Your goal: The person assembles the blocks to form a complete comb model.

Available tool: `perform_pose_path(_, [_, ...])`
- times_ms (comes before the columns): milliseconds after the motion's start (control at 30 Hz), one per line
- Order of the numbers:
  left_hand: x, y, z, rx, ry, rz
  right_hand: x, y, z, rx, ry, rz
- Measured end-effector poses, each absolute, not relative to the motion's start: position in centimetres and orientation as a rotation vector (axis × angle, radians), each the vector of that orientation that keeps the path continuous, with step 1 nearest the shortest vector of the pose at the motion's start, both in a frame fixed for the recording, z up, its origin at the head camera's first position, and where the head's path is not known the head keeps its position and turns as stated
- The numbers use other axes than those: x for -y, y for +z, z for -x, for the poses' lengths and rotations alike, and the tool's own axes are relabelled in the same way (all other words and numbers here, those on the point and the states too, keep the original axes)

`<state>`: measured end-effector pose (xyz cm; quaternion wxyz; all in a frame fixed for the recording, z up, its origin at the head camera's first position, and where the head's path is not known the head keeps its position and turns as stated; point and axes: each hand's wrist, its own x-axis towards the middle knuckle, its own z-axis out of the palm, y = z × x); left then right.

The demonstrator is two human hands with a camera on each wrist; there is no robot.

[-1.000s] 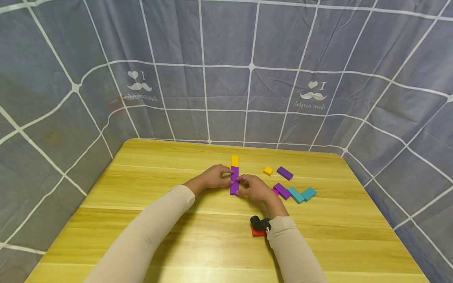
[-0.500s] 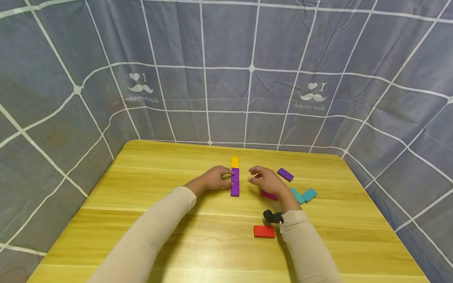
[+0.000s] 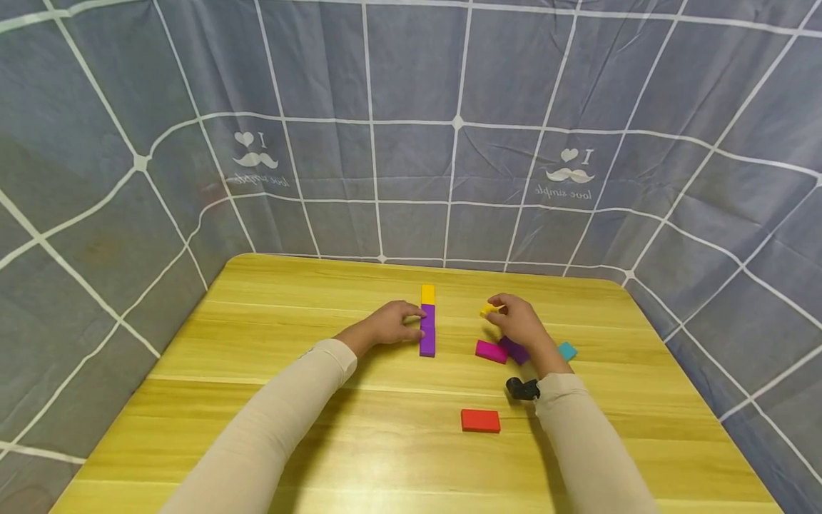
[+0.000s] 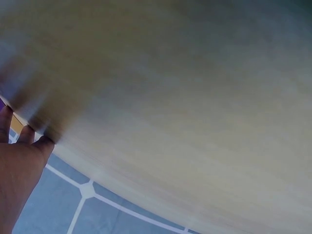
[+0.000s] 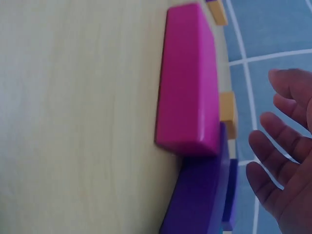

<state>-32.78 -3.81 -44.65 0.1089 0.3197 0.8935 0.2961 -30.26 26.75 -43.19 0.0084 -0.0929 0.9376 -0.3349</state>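
Head: right hand (image 3: 519, 323) now at loose yellow block (image 3: 486, 310)

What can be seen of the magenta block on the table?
The magenta block is plain and single-coloured, long and rectangular, with smooth, slightly glossy faces and softly rounded edges; whether it is painted wood or plastic cannot be told. It lies flat on the table, slanted in the head view, farther off than the red block. One end is right by a purple block; whether they touch is unclear. No hand touches it.
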Motion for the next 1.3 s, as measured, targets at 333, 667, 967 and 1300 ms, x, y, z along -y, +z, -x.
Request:
perform_pose_path(333, [3.7,-44.8,32.8,-2.622,0.879,-0.927,-27.8,-43.5,31.1,-2.948,-0.992,0.245])
perform_pose_path(667, [3.7,-44.8,33.0,-2.635,0.848,-0.948,-28.1,-44.2,31.7,-2.929,-0.962,0.245])
perform_pose_path(967, [3.8,-44.9,33.2,-2.636,0.844,-0.922,-27.9,-44.4,32.0,-2.946,-0.952,0.288])
perform_pose_path(1300, [3.8,-45.0,33.3,-2.631,0.86,-0.925,-27.7,-44.5,32.1,-2.948,-0.961,0.243])
